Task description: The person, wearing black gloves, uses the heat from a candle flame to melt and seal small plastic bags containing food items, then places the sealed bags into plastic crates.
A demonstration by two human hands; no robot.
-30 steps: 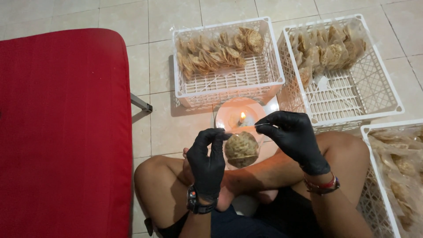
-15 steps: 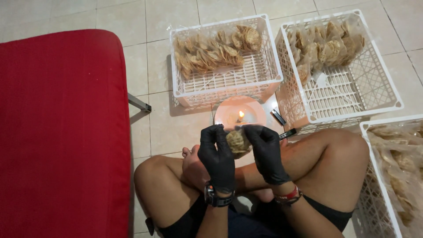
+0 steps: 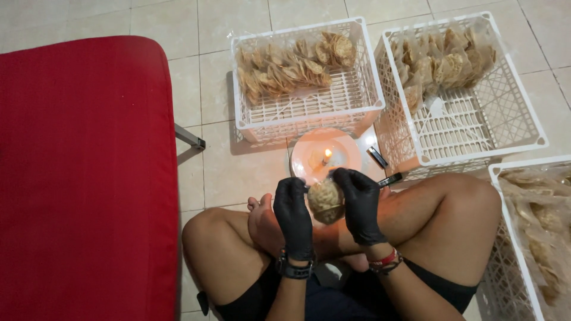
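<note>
I sit cross-legged on a tiled floor, both hands in black gloves. My left hand (image 3: 292, 215) and my right hand (image 3: 357, 202) together grip a small clear bag of round beige crackers (image 3: 325, 201), held upright between them. The bag's top edge is close to the flame of a lit candle (image 3: 326, 157) standing on a pink plate (image 3: 309, 156) just beyond my hands.
Two white plastic baskets (image 3: 309, 116) (image 3: 476, 128) with bagged crackers stand behind the plate; a third basket (image 3: 505, 178) is at the right edge. A red cushioned seat (image 3: 83, 178) fills the left. Two dark lighters (image 3: 378, 157) (image 3: 390, 179) lie near the plate.
My hands came closer together around the bag and moved it forward, toward the candle flame.
</note>
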